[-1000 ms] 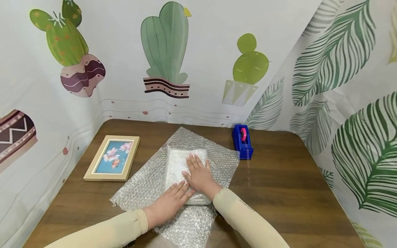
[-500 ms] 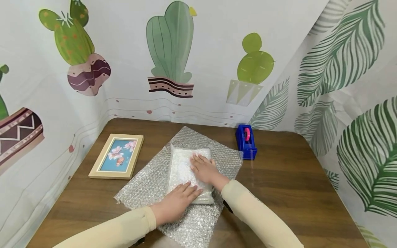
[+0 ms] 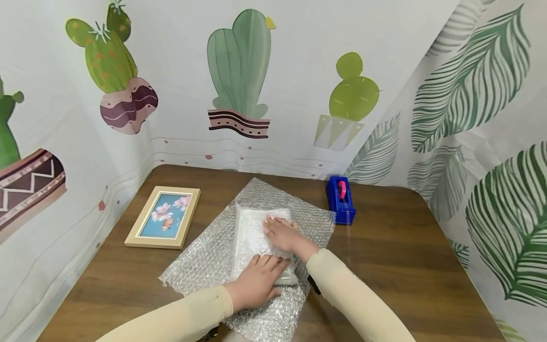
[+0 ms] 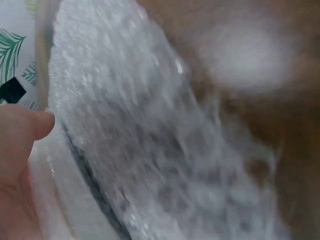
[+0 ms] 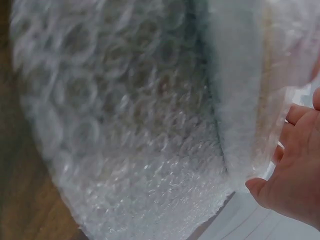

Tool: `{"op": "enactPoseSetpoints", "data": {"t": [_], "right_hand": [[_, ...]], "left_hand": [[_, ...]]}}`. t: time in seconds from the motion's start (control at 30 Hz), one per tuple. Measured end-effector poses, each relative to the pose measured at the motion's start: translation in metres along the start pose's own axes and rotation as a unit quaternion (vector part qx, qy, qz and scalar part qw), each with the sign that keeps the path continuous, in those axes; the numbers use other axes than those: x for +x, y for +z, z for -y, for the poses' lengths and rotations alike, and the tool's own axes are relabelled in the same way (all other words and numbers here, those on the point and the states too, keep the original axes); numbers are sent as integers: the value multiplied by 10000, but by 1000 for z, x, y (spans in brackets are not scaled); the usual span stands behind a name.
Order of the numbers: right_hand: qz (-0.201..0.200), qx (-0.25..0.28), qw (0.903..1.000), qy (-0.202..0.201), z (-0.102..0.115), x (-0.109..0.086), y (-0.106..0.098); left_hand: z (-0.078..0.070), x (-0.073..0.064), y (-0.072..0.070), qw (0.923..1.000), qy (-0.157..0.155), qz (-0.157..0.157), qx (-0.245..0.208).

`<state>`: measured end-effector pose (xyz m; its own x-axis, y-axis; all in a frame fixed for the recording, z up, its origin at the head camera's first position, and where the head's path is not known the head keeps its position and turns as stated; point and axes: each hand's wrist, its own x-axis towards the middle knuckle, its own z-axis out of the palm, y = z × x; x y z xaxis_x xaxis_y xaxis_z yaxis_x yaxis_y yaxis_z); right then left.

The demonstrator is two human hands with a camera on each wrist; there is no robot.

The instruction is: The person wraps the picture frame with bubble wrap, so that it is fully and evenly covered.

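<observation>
on the brown table (image 3: 397,266) lies a sheet of bubble wrap (image 3: 205,251), one corner pointing to the far side, and on its middle is the flat white pkg (image 3: 252,232), which is itself covered w/ clear wrap. the left hand (image 3: 258,281) rests on the near part of the pkg, fingers almost straight & a bit spread, having hold of nothing. the right hand (image 3: 283,233) rests further up, on the right side of the pkg, its fingers also extended, w/o curling round anything. both arms wear pale yellow sleeves (image 3: 183,311). the left wrist view is blurred, so small details there i can't tell. to the left of the sheet lies the picture frame (image 3: 164,216), light border, w/ pink flowers on blue bg. just beside the sheet's right corner stands the blue tape dispenser (image 3: 340,204) w/ a pink roll (image 3: 342,190); if sheet & dispenser touch, i can't tell.
</observation>
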<state>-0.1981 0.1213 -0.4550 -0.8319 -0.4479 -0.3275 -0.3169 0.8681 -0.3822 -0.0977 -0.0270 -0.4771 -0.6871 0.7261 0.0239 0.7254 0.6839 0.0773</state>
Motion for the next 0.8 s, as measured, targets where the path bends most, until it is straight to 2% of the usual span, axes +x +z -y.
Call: {"op": "enactPoseSetpoints", "data": {"t": [0.07,0.23,0.3,0.43,0.53,0.8], "right_hand": [[78,52,10000,-17,1,0,-2],[230,332,9992,15,-3,0,-8],[252,432,9987,36,-5,-2,-10],[206,502,9985,49,-6,-4,-10],[142,439,9989,64,-5,-3,-7],[-5,286,9996,73,5,-1,2]], "left_hand": [[0,3,-1,9999,-50,46,-93],[7,8,-7,9969,-82,493,-603],[10,10,-7,9969,60,537,-569],[12,11,-4,9972,532,373,-363],[10,12,-3,9972,657,295,-199],[1,8,-1,9994,218,219,185]]}}
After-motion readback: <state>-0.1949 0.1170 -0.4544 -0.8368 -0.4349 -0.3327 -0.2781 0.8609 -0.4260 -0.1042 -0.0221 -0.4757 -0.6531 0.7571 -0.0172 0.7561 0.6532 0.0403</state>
